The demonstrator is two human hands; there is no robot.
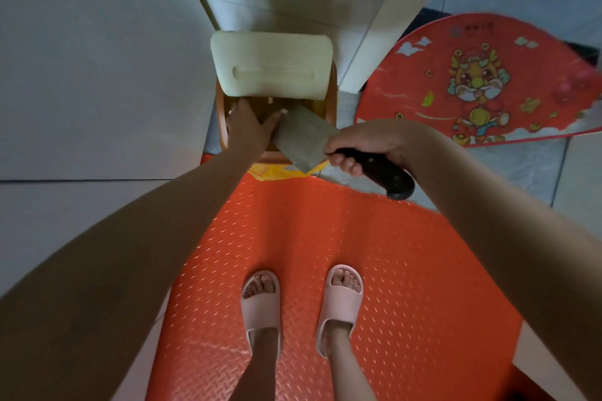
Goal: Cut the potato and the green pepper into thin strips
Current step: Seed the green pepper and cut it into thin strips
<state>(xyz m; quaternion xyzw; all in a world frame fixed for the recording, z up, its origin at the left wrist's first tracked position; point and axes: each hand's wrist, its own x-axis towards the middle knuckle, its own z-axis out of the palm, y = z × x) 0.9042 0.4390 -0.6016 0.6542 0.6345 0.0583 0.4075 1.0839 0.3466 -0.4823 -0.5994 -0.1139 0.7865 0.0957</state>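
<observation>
Right hand (368,143) wraps black handle of cleaver (304,137), blade flat-side up above brown bin (332,101). Left hand (249,128) fingers straight, thumb side touching blade. Pale scraps (284,112), possibly potato, just beside blade's far corner; green pepper not discernible. White cutting board (272,55) covers bin's far part. Pink slippers (262,306) on red mat (325,221).
</observation>
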